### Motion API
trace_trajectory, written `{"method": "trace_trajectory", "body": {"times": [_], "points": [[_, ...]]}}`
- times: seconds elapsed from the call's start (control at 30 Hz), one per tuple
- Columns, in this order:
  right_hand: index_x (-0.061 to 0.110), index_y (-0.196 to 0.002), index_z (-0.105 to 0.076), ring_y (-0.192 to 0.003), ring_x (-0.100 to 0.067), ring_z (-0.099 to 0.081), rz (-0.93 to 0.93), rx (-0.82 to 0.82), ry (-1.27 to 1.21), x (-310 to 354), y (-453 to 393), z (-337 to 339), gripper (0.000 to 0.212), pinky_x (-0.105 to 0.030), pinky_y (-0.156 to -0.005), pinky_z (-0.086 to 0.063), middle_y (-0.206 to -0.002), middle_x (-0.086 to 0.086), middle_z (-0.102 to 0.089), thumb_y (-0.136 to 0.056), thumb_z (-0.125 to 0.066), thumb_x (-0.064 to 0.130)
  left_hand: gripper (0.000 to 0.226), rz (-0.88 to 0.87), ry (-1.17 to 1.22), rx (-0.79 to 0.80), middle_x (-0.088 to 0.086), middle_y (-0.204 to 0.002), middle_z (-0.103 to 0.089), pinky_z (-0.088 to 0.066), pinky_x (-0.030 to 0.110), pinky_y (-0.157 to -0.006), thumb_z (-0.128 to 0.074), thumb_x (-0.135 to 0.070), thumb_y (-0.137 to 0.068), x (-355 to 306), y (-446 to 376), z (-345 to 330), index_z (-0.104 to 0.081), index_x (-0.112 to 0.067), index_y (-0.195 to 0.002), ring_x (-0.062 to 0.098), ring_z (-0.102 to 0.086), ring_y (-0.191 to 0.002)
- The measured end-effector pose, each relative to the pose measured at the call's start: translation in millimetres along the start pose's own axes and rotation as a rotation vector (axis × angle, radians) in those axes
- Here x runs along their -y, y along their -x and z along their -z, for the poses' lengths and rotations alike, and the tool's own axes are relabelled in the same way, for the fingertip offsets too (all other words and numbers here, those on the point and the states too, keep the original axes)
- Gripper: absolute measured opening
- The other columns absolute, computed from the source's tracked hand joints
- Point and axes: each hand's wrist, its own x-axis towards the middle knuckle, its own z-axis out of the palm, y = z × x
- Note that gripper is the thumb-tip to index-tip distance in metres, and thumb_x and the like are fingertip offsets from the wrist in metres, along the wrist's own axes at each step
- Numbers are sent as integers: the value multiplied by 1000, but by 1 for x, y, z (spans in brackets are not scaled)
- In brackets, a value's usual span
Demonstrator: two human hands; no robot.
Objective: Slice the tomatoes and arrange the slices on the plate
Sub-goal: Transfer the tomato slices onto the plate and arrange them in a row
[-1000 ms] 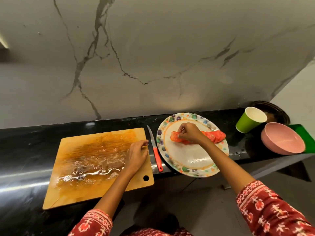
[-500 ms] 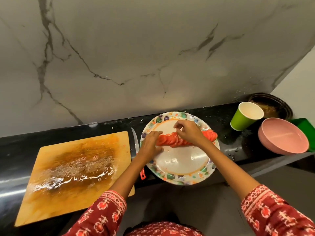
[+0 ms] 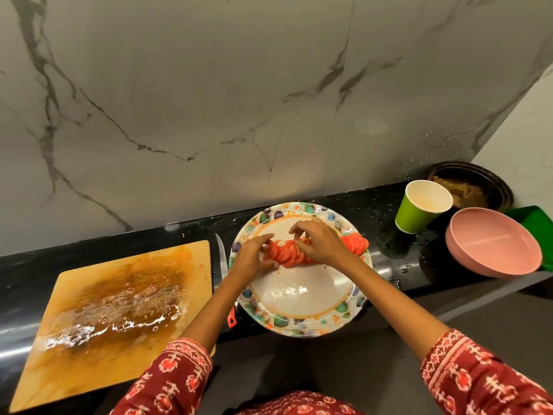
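Observation:
A round patterned plate (image 3: 302, 295) sits on the black counter. A row of red tomato slices (image 3: 284, 254) lies across its far half, overlapping each other. My left hand (image 3: 254, 259) holds the left end of the row, thumb below and fingers above the slices. Over the middle of the row my right hand (image 3: 320, 244) has its fingertips curled down onto the slices. More slices show to the right of that hand. A knife (image 3: 222, 259) with a red handle lies between the board and the plate, partly under my left forearm.
A wet wooden cutting board (image 3: 116, 310) lies left of the plate. A green paper cup (image 3: 419, 208), a pink bowl (image 3: 493, 244), a dark dish (image 3: 472, 187) and a green object (image 3: 535, 217) stand at the right. A marble wall rises behind the counter.
My left hand left the cutting board and came onto the plate at the left end of the slice row. My right hand stayed on the slices. The view shifted right.

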Motion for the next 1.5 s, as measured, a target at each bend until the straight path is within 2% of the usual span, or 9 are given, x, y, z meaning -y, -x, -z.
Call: {"method": "trace_trajectory", "body": {"times": [0.1,0.23,0.37,0.6,0.83,0.97,1.13,1.37,1.5], "points": [[18,-118,-58,-104,-17,-47,38,112,83,-2,-3,-4,33,-30,-85,-37,-110,-2,-64,-85,-62,22,77,16,6,18,7,-132,-53,-43,40,-100,-76,-21,-74,1,1,0,-38,-19,-140,21,-52,-117],[22,-128,-48,-115,-18,-40,114,169,213,-1,-1,-14,51,-29,-83,-19,-122,-3,-55,-82,-64,36,72,4,19,11,8,-127,-57,-43,35,-96,-78,-20,-72,1,-1,-1,-44,-17,-135,20,-54,-112],[19,-134,-40,-122,-21,-38,170,165,312,2,-2,-23,57,-35,-95,-19,-128,-7,-51,-85,-60,39,70,-11,45,-3,8,-123,-58,-45,31,-93,-78,-20,-71,1,-2,-4,-47,-14,-133,19,-57,-107],[21,-132,-35,-118,-19,-40,131,186,131,3,-3,-17,65,-35,-96,-19,-116,-2,-57,-78,-68,37,71,-32,20,0,8,-125,-59,-48,36,-94,-79,-22,-69,0,-3,-6,-48,-13,-132,19,-57,-107],[22,-139,-25,-131,-20,-35,103,243,107,3,-2,-12,76,-43,-110,-8,-127,-2,-58,-78,-69,33,77,-28,31,-11,9,-128,-55,-48,36,-93,-81,-25,-68,-2,-2,-9,-44,-14,-135,22,-56,-109],[20,-139,-26,-128,-19,-39,90,199,84,3,1,-12,75,-42,-111,-8,-122,-1,-59,-79,-69,28,76,-17,37,-20,8,-129,-54,-48,32,-92,-81,-25,-68,1,-1,-9,-45,-15,-135,20,-56,-110],[20,-139,-27,-125,-18,-43,63,138,43,-1,5,-12,73,-40,-111,-11,-117,1,-60,-80,-70,27,65,-21,31,-30,7,-125,-59,-45,29,-90,-78,-24,-71,5,-2,-11,-51,-16,-130,19,-56,-108],[20,-138,-28,-119,-19,-44,59,140,32,0,4,-14,72,-39,-109,-15,-112,-2,-57,-79,-70,26,73,-10,-18,-13,5,-130,-55,-44,36,-96,-79,-28,-70,6,-3,-8,-46,-19,-134,21,-51,-115],[20,-138,-28,-122,-20,-41,70,170,40,-3,3,-12,75,-40,-109,-12,-118,-2,-55,-78,-71,32,59,-31,38,-43,6,-126,-58,-45,36,-98,-76,-21,-74,7,-2,-7,-52,-16,-128,20,-55,-112]]}}
